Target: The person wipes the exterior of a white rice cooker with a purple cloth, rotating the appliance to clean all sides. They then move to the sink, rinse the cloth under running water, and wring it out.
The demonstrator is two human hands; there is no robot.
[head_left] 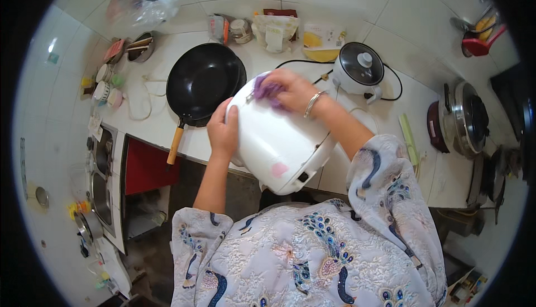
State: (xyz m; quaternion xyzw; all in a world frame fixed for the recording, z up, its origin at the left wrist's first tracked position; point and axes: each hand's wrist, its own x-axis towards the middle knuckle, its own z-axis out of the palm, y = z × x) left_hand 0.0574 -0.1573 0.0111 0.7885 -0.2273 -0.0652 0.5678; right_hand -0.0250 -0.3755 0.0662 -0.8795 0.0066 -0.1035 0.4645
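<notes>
One white rice cooker [279, 142], tilted on its side over the front edge of the white counter [385, 120], lifted toward the body. Left hand [223, 131] clasped around its left wall, fingers curled against the shell, holding it steady. Right hand [290, 89] pressed on the upper far side, fingers closed over a purple cloth [268, 90] bunched against the shell; silver bracelet [312, 103] at that wrist. Just left of the cooker, a black wok [204, 81] with a wooden handle pointing toward the counter's front edge. Behind and right of the cooker, a small white pot with a glass lid [362, 67], its black cord looping along the counter. Farther behind the cooker, packets and jars [273, 30] lined against the tiled wall. Well right of the cooker, a steel pressure pot [466, 117]. Far left of it, a sink [103, 178] below counter level.
</notes>
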